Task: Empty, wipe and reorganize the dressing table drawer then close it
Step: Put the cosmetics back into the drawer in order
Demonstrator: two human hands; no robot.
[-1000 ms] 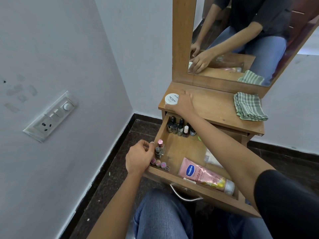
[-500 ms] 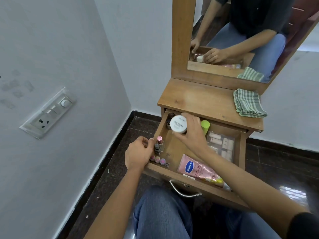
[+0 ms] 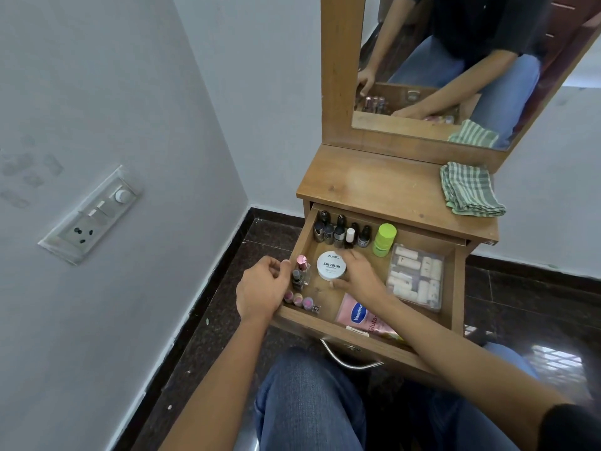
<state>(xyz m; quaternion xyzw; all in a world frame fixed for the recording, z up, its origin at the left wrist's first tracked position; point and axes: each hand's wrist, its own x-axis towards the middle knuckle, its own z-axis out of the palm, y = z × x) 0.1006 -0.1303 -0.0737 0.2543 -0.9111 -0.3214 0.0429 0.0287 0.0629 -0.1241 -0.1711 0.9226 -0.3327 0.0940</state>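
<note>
Left hand (image 3: 263,291): fingers curled over the left wall of the drawer (image 3: 325,324) near its front corner; we judge it steadies the drawer
Pink bottles (image 3: 300,271): upright along that wall, just beside our left thumb
White jar (image 3: 331,265): inside the drawer, left of centre, lid up; it is round, so there is no long axis to line up; we cannot tell whether it rests on the drawer floor yet
Dark bottles (image 3: 340,234): a row at the back wall, behind the jar
Right hand (image 3: 357,278): reaches in from the right, fingers wrapped round the jar's right side
Key relation: the jar lies left of our right hand, between it and the pink bottles; the next move, we judge, is to let go and draw back rightward
Vaseline tube (image 3: 361,317): lying flat under our right wrist
Green bottle (image 3: 384,239): upright at the back
Clear box (image 3: 416,276): fills the right side
Cloth (image 3: 470,193): folded on the surface (image 3: 374,187), well apart from both hands
</note>
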